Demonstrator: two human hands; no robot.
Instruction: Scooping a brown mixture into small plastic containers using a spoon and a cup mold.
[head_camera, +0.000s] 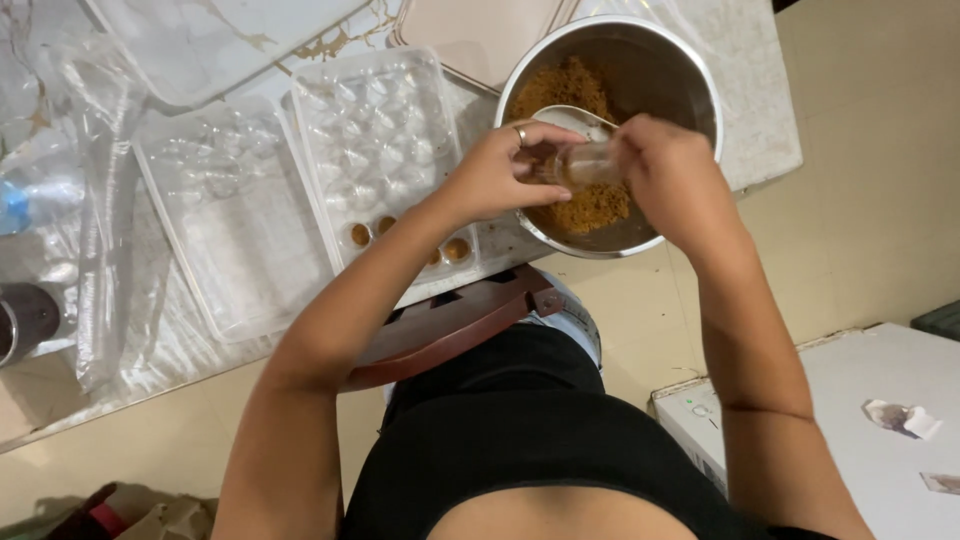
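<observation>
Both hands meet over a steel bowl (655, 70) of brown crumbs: the left hand (495, 170) and right hand (670, 175) grip a small clear cup (585, 163) between them, beside a clear mould tray (375, 150) on the table (760, 130).

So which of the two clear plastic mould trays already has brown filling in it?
The clear plastic mould tray beside the round steel bowl: brown pieces sit in its near row. The other clear tray, further left, shows none.
</observation>
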